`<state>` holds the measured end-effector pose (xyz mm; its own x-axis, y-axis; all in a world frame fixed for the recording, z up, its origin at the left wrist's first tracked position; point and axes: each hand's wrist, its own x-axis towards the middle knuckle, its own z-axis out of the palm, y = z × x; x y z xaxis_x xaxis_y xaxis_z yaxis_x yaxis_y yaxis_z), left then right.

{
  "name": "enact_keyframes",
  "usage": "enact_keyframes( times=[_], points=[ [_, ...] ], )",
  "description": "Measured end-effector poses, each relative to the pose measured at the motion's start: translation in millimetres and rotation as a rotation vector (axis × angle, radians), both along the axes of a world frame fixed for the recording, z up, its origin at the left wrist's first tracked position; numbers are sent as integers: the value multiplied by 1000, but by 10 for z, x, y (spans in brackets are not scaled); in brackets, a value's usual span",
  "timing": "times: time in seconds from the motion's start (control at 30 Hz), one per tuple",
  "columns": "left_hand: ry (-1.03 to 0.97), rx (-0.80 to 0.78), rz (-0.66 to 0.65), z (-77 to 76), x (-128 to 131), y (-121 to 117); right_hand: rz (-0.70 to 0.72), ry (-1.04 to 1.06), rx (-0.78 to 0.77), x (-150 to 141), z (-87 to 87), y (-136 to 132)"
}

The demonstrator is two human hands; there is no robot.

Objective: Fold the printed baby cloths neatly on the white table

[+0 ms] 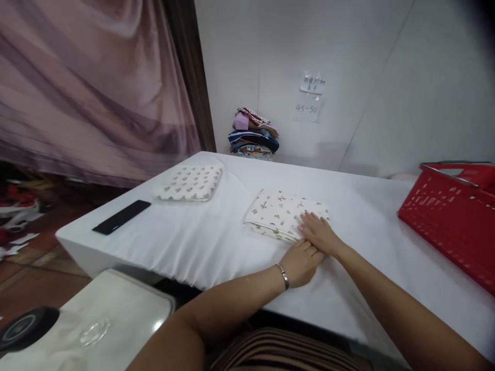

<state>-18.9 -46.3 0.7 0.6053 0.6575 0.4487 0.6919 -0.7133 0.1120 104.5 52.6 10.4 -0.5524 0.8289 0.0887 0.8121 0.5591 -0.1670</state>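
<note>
We've a white-covered table (216, 237) w/ a folded cloth (275, 208), white w/ small prints, lying approx. midway btwn its near & far edges. Our R hand (320, 234) is palm down on the cloth's near R corner, fingers slightly spread. Our L hand (303, 264), w/ a silvery bracelet (284, 276) at the wrist, is btwn the cloth & the table's near edge; its fingers lie close together & reach in by the R hand, but the tips are partly hidden, so we can't tell if they pinch the cloth. Toward the table's far L corner we see a second folded cloth (189, 183), & along the L edge, toward the near L corner, a flat black slab, prob. a phone (121, 216). A red basket (452, 216) stands at the R end. Past the far edge we've a pile of folded fabrics (253, 136) by the wall, w/ paper notes (307, 108) up on it, the lower reading "45-50". Beyond the L edge hangs a pinkish curtain (96, 93).
</note>
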Motion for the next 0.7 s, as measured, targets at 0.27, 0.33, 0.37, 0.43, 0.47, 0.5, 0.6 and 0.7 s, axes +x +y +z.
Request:
enact_keyframes(
  times=[0.27, 0.33, 0.37, 0.43, 0.47, 0.5, 0.6, 0.7],
  points=[
    [-112, -114, 178, 225, -879, -14, 65, -44, 24, 49, -130, -213],
    [-237, -103, 404, 281, -1105, 92, 64, -28, 7, 38, -87, -205],
    [-291, -111, 529, 297, -1212, 153, 64, -17, -12, 36, -58, -207],
    [-376, -212, 772, 299, -1405, 274, 64, 7, -46, 45, -4, -223],
    [-402, -300, 871, 288, -1487, 326, 64, 16, -44, 54, 14, -237],
    [-416, -394, 943, 271, -1557, 372, 70, 17, -29, 66, 23, -255],
    [-415, -569, 999, 212, -1677, 464, 114, -25, 61, 99, -24, -314],
    [-383, -571, 968, 177, -1691, 518, 153, -76, 116, 115, -131, -349]
  ],
)
